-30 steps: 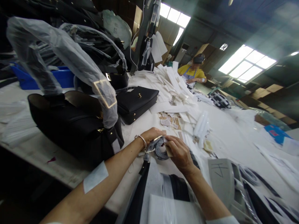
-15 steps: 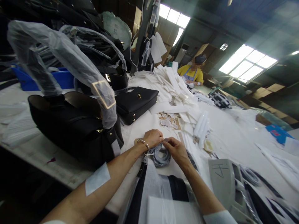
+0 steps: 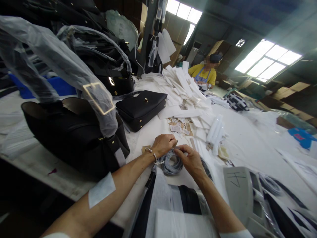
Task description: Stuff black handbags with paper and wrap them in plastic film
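A grey coil, apparently a rolled strap (image 3: 170, 171), lies on a white table (image 3: 250, 138) between our two hands; it is our landmark. Just above its upper edge, a small brown piece (image 3: 175, 144) pokes out by our left fingertips.

We judge the step in hand to be fine fingertip work on that piece, and the next move to call for a steady left hold and a light, precise right pinch.

Our left hand (image 3: 162, 144), above and left of the coil, is curled, its fingers together and seemingly clamped on the brown piece. Our right hand (image 3: 190, 160), right of the coil, bends inward; thumb and forefinger come close together at the coil's upper edge. We cannot tell whether anything is caught between them.

Farther out, paper tags (image 3: 176, 128) lie beyond the coil, and past them rises a heap of white strips (image 3: 182, 89). A large black bag (image 3: 71, 135) with a plastic-wrapped handle stands left of the coil. To its right and nearer us is a grey plastic holder (image 3: 235, 185). Far beyond the coil, a person in yellow (image 3: 210, 78) is at the table.
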Demonstrator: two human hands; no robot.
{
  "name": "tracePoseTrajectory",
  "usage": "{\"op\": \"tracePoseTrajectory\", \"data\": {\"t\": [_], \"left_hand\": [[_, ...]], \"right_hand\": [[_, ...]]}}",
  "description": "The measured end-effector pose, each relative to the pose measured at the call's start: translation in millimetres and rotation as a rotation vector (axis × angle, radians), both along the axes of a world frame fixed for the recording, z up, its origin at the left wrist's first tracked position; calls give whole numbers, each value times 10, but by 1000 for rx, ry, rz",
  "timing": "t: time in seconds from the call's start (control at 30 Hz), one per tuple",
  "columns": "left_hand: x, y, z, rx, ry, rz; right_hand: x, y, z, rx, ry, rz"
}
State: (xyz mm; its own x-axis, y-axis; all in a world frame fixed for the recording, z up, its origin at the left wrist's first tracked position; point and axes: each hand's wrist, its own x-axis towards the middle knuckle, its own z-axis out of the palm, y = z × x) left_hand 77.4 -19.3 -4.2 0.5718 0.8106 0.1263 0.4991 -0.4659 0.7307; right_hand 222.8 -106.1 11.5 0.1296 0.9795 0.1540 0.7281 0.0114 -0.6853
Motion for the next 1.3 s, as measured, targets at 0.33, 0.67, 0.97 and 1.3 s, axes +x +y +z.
{"op": "tracePoseTrajectory", "data": {"t": [0.33,0.67,0.97,1.3], "left_hand": [[36,-55,-61,83,-26,-73],[14,-42,-50,33,-57,-176],[-16,57,-79,-201,-46,-155],[-78,-30,8,-79,-21,-166]], "right_hand": [[98,69,-129,-203,331,-111],[232,161,-202,-342,512,-68],[248,183,-256,-319,430,-30],[197,178,-209,-292,457,-21]]}}
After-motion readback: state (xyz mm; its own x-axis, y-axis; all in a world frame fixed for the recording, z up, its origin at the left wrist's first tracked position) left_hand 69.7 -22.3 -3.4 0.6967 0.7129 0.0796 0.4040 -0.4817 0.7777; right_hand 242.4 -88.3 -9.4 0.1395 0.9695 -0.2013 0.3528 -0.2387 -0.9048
